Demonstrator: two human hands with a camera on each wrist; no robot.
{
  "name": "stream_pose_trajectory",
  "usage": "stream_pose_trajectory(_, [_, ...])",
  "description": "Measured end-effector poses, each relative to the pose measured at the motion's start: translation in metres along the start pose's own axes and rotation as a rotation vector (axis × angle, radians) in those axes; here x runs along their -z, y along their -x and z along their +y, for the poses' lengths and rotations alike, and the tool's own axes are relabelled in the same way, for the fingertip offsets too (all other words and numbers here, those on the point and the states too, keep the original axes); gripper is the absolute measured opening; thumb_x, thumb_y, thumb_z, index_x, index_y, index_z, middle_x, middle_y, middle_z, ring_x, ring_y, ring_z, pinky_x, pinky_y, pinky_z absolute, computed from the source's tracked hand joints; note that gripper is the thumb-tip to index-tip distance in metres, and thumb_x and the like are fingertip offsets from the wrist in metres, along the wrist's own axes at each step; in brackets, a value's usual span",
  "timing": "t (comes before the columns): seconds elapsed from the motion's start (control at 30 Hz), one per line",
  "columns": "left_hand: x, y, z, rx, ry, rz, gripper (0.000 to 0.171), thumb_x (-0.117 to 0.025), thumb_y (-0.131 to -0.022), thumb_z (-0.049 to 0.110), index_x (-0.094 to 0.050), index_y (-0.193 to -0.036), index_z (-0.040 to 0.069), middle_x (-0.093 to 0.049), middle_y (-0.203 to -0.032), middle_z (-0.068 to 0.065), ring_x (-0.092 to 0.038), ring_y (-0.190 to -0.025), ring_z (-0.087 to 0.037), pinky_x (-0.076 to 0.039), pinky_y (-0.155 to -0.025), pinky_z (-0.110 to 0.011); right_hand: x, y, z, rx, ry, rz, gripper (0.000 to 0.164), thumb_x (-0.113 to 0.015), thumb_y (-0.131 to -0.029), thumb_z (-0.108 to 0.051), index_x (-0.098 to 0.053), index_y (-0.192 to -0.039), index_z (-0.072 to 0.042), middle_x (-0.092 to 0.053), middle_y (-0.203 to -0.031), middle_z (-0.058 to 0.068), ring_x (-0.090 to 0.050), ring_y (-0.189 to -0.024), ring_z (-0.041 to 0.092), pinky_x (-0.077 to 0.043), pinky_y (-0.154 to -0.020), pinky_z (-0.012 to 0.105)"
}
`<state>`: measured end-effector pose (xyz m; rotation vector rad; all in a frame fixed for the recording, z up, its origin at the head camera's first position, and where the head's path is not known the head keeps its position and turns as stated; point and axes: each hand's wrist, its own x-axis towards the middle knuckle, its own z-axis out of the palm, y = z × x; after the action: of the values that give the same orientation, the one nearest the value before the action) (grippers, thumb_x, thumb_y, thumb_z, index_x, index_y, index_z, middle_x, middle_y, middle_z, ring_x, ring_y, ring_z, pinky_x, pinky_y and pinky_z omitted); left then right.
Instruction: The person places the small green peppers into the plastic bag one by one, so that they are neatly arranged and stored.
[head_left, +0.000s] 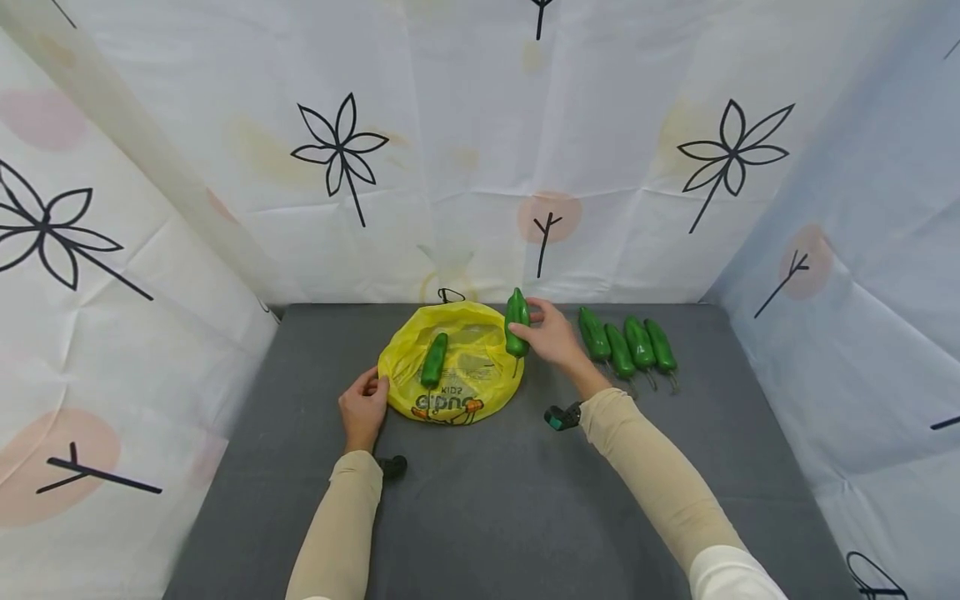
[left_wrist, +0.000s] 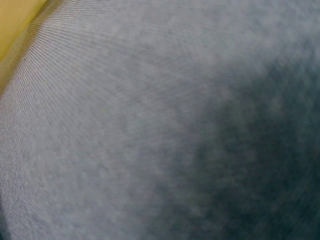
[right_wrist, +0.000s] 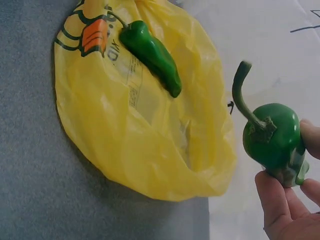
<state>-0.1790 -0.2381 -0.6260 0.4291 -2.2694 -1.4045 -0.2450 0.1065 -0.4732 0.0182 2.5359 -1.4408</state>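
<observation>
A yellow plastic bag (head_left: pixel 405 333) lies spread on the table with its mouth wide and printing on its lower part. Inside it rests one green chili pepper (head_left: pixel 434 360), also seen in the right wrist view, its stem toward the print. My left hand (head_left: pixel 363 407) pinches the bag's left edge between thumb and fingers. At the bag's right rim, my right hand (head_left: pixel 553 335) holds a second green pepper (head_left: pixel 516 321) upright, stem down, between thumb and fingers. The right wrist view shows this pepper's curved stem and its fingers wrapped at one side. The left wrist view has only the bag's edge and grey cloth.
Several more green peppers (head_left: pixel 633 346) lie side by side on the grey table (head_left: pixel 480 517), to the right of my right hand. White cloth walls (head_left: pixel 465 150) with plant drawings stand behind the table and on both sides.
</observation>
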Motion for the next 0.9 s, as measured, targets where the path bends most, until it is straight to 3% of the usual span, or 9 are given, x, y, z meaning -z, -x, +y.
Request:
stream_pose_trajectory(0.63, [0.002, 0.001, 0.004, 0.007, 0.014, -0.012, 0.027, -0.07, -0.093, 0.023, -0.078, -0.118, 0.014, -0.077, -0.093, -0.013, -0.059, -0.072, 0.001, -0.043, -0.067, -0.007, -0.031, -0.01, -0.003, 0.02, -0.089, -0.045, 0.074, -0.075, -0.093, -0.037, -0.039, -0.154, -0.018, -0.061, -0.131, 0.018, -0.07, -0.109, 0.032, -0.06, -0.087, 0.044])
stream_pose_trajectory(0.9, [0.002, 0.001, 0.003, 0.002, 0.011, -0.01, 0.027, -0.07, -0.094, 0.023, -0.078, -0.118, 0.014, -0.078, -0.094, -0.013, -0.059, -0.072, 0.003, -0.043, -0.067, -0.006, -0.045, -0.015, -0.001, 0.028, -0.081, -0.046, 0.071, -0.076, -0.092, -0.034, -0.042, -0.152, -0.016, -0.063, -0.124, 0.019, -0.071, -0.102, 0.029, -0.059, -0.079, 0.036])
